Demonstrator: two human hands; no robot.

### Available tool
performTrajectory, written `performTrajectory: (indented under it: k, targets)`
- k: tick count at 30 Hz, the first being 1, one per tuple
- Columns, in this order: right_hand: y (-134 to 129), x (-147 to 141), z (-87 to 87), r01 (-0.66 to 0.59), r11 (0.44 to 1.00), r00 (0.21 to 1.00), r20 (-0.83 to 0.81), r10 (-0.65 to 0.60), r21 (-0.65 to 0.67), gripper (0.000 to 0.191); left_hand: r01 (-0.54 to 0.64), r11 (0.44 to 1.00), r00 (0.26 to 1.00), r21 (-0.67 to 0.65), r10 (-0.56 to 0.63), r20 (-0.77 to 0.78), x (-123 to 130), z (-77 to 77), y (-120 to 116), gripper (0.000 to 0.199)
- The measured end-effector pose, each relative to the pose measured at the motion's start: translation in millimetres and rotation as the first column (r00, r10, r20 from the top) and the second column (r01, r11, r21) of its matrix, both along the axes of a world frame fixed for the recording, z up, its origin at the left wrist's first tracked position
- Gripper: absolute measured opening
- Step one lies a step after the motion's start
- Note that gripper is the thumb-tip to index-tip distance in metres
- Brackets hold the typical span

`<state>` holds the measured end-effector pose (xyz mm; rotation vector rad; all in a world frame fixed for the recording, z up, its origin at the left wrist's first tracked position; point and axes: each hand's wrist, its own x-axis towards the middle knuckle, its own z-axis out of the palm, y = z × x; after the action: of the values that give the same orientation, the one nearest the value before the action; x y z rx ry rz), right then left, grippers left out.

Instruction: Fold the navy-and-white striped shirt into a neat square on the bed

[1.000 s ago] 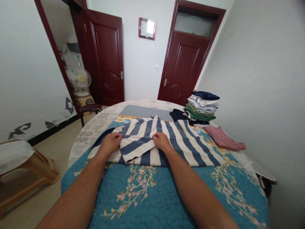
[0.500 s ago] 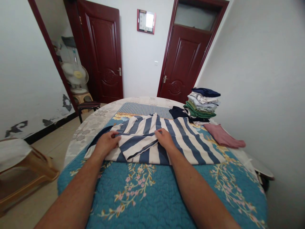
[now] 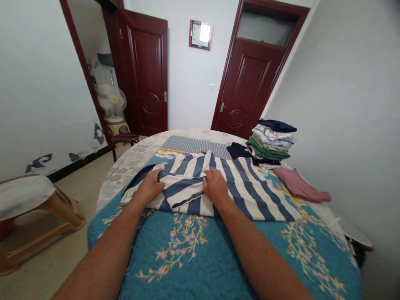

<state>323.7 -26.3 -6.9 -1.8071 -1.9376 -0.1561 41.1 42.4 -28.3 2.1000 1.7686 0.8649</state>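
A blue-and-white striped shirt (image 3: 250, 187) lies spread across the quilted teal cover in front of me. Its sleeve (image 3: 184, 192) is folded in over the body, the cuff opening pointing toward me. At the left end of that sleeve, my left hand (image 3: 152, 185) pinches the fabric between thumb and fingers. My right hand (image 3: 215, 183) is closed on the cloth near the cuff, fingers curled down with their tips partly hidden. A dark patch of the shirt shows beyond my left wrist.
Folded clothes (image 3: 271, 141) form a stack at the table's back right, beside a dark garment (image 3: 239, 151). A pink garment (image 3: 301, 184) lies at the right edge. A plastic stool (image 3: 40, 204) stands on the floor to the left; two red-brown doors (image 3: 246, 83) are behind.
The view has shifted, so everything sits slightly further right. My right hand has turned more knuckles-up over the cuff end; the sleeve stays folded in nearly the same place.
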Motion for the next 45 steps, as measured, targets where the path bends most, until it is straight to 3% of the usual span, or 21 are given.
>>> performTrajectory:
  k: [3,6,8,11,14,19,22,27,33,39,41,45]
  targets:
    - [-13,-34,-2.9,-0.256,0.964,0.967,0.020,0.255,0.074,0.043,-0.012,0.978,1.000,0.210,0.012,-0.001,4,2.2,-7,0.059]
    - [-26,-60,-14.0,-0.381,0.923,0.923,0.039,0.384,-0.055,0.056,0.104,0.905,0.994,0.413,-0.112,-0.006,15,4.8,-17,0.047]
    - [-31,-68,-20.3,-0.409,0.895,0.906,0.037,0.422,-0.180,0.060,0.228,0.883,0.972,0.409,-0.231,-0.043,24,2.0,-21,0.044]
    - [-34,-71,-23.7,-0.423,0.867,0.895,0.030,0.445,-0.263,0.062,0.360,0.902,0.932,0.240,-0.337,-0.129,36,-9.6,-23,0.046]
    - [-32,-65,-23.2,-0.386,0.888,0.915,0.021,0.403,-0.249,0.061,0.360,0.928,0.907,0.093,-0.326,-0.267,43,-21.3,-25,0.050]
    - [-23,-41,-26.6,-0.129,0.958,0.988,0.051,0.147,-0.257,0.063,0.194,0.979,0.898,0.065,-0.151,-0.413,48,-24.1,-38,0.058]
    - [-21,-28,-30.0,-0.031,0.956,0.995,0.081,0.057,-0.291,0.070,0.061,0.998,0.895,0.004,-0.053,-0.442,51,-19.8,-45,0.071]
    - [-25,-13,-34.4,0.045,0.933,0.995,0.100,-0.009,-0.356,0.078,0.088,0.996,0.880,-0.033,-0.093,-0.466,47,-17.7,-52,0.083]
    - [-29,3,-40.1,0.080,0.918,0.992,0.124,-0.034,-0.389,0.081,0.126,0.992,0.873,0.027,-0.098,-0.478,38,-23.6,-81,0.078]
    - [-30,4,-42.7,0.081,0.923,0.991,0.128,-0.035,-0.375,0.078,0.047,0.957,0.909,0.286,0.077,-0.410,25,-4.5,-89,0.065]
    - [-30,4,-41.8,0.077,0.922,0.993,0.113,-0.037,-0.381,0.079,0.042,0.971,0.910,0.234,0.059,-0.411,19,-4.6,-83,0.065]
    - [-32,5,-40.3,0.062,0.926,0.997,0.071,-0.038,-0.374,0.078,0.068,0.997,0.892,0.043,-0.041,-0.450,17,-21.4,-73,0.068]
